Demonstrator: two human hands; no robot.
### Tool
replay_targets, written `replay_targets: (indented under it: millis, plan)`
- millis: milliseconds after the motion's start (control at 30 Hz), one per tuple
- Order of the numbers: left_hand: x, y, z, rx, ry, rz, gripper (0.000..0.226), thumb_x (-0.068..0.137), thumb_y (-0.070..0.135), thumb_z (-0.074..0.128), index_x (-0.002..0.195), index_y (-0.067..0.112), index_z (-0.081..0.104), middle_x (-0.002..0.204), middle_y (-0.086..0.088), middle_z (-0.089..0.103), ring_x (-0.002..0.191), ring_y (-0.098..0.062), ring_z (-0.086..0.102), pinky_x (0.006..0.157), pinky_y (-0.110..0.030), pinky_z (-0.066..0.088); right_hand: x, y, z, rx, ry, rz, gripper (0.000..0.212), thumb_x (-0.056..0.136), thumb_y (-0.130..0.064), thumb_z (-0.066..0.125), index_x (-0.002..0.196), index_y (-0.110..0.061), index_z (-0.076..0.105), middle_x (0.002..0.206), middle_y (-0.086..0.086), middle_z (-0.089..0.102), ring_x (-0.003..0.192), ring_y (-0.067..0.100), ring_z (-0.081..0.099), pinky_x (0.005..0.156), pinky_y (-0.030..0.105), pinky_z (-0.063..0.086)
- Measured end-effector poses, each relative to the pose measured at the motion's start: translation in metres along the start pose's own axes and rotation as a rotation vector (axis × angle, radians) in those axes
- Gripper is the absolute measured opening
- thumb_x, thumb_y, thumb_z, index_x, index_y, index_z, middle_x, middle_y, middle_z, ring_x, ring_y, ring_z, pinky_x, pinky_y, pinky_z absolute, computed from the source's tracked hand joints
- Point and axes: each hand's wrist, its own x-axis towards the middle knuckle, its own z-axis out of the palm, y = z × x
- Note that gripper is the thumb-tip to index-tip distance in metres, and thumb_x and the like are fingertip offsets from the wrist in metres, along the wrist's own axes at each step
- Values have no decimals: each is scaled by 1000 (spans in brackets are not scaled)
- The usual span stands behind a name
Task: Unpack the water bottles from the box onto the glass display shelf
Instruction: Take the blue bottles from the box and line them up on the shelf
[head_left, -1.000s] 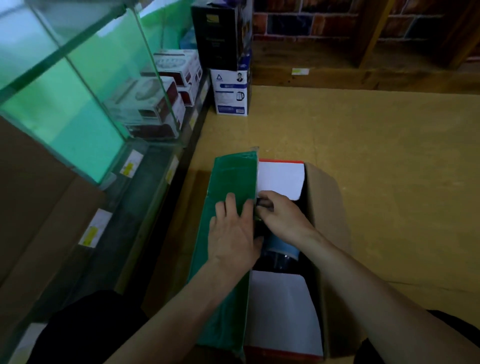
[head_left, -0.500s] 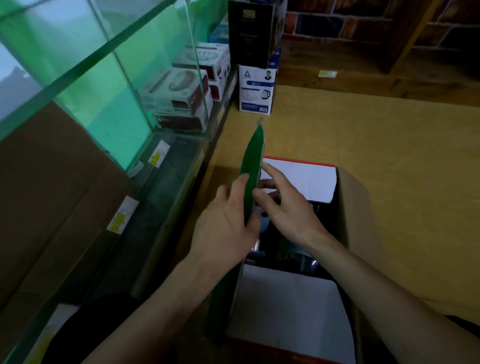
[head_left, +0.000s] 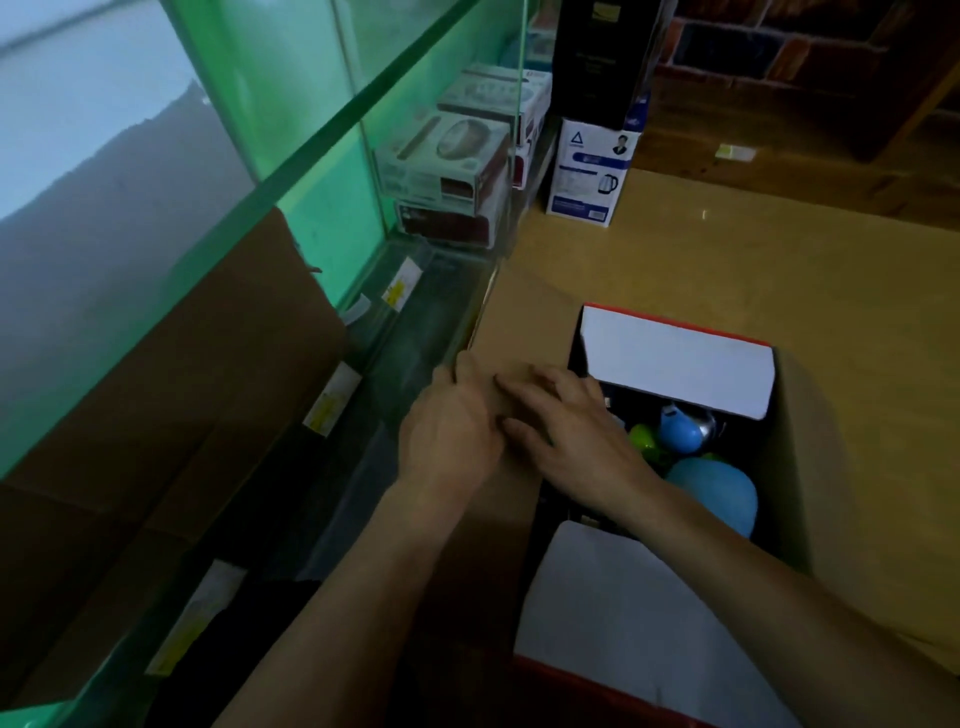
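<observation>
The cardboard box stands open on the floor, its white end flaps raised. Inside lie water bottles: a small blue one, a green one and a larger blue one. The box's left flap is folded outward, brown side up. My left hand curls over that flap's outer edge. My right hand lies flat on the same flap, fingers spread, at the rim of the opening. The green-tinted glass display shelf runs along the left.
Boxed appliances sit on a lower glass shelf at the back. A white kettle box with a black box on top stands on the tan floor. Brown cartons fill the shelf nearest me. A brick wall is behind.
The green left flap has swung from upright to folded out to the left, brown side up. Both hands followed it down and left. The bottles inside the box have come into sight.
</observation>
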Motion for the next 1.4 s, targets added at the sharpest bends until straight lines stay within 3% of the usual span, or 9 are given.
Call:
replay_targets:
  millis: [133, 333, 467, 733, 833, 1033, 1133, 1300, 1400]
  plan:
    - [6, -11, 25, 27, -122, -48, 87, 100, 37, 53, 159, 2, -1, 156, -24, 25, 137, -38, 40, 105, -44, 41, 3, 0, 6, -54, -54, 36, 53, 107, -42, 48, 158, -41, 35, 165, 1, 22, 146, 25, 19, 113, 41, 35]
    - [7, -12, 46, -53, -288, -102, 85, 101, 47, 47, 161, 13, -2, 165, -21, -2, 150, -40, 9, 117, -53, 24, 8, 10, 13, -105, -99, 58, 51, 106, -23, 47, 155, -35, 42, 168, 1, 17, 145, 28, 22, 112, 42, 39]
    - [10, -16, 54, -154, -384, -113, 80, 101, 51, 44, 161, 25, -1, 166, -12, -2, 152, -37, 5, 121, -54, 21, 8, 15, 16, -158, -129, 40, 55, 104, -15, 46, 157, -28, 40, 169, 3, 13, 141, 31, 28, 108, 39, 42]
    - [15, -11, 71, -189, -435, -111, 81, 99, 60, 41, 159, 38, -8, 168, -10, -4, 153, -40, 6, 121, -59, 21, 2, 27, 13, -89, -115, 17, 62, 99, -4, 47, 158, -22, 38, 172, 0, 13, 155, 24, 22, 120, 34, 34]
    - [15, -13, 81, -237, -445, -92, 83, 96, 64, 42, 158, 42, -8, 169, -10, -1, 153, -39, 13, 119, -59, 26, -2, 29, 11, -88, -120, -2, 64, 99, -1, 47, 158, -21, 37, 172, -1, 12, 156, 21, 21, 117, 29, 31]
    - [20, -10, 93, -352, -423, 9, 69, 98, 57, 40, 159, 40, 10, 162, -7, 32, 140, -27, 45, 111, -46, 42, -8, 32, 4, -54, -86, -30, 55, 103, -9, 48, 156, -24, 41, 170, -3, 17, 151, 20, 31, 111, 35, 43]
    - [20, -6, 95, -387, -421, 43, 63, 103, 48, 39, 159, 42, 11, 152, -4, 48, 124, -20, 58, 102, -40, 48, -13, 37, 2, -40, -76, -42, 54, 104, -12, 48, 156, -24, 41, 170, -5, 16, 150, 19, 32, 110, 40, 46]
    - [22, 2, 102, -250, -237, -7, 67, 102, 44, 47, 159, 28, 16, 142, -19, 49, 117, -39, 59, 97, -49, 51, -18, 54, -3, -22, -61, -12, 59, 103, -13, 50, 159, -27, 35, 167, -3, 23, 147, 21, 31, 113, 36, 41]
    - [23, 15, 97, -95, -102, 88, 68, 100, 37, 53, 157, 19, 21, 141, -23, 44, 122, -42, 50, 93, -45, 49, -21, 66, -9, -47, -50, 35, 59, 104, -16, 49, 160, -26, 32, 164, -2, 27, 144, 21, 32, 110, 33, 39]
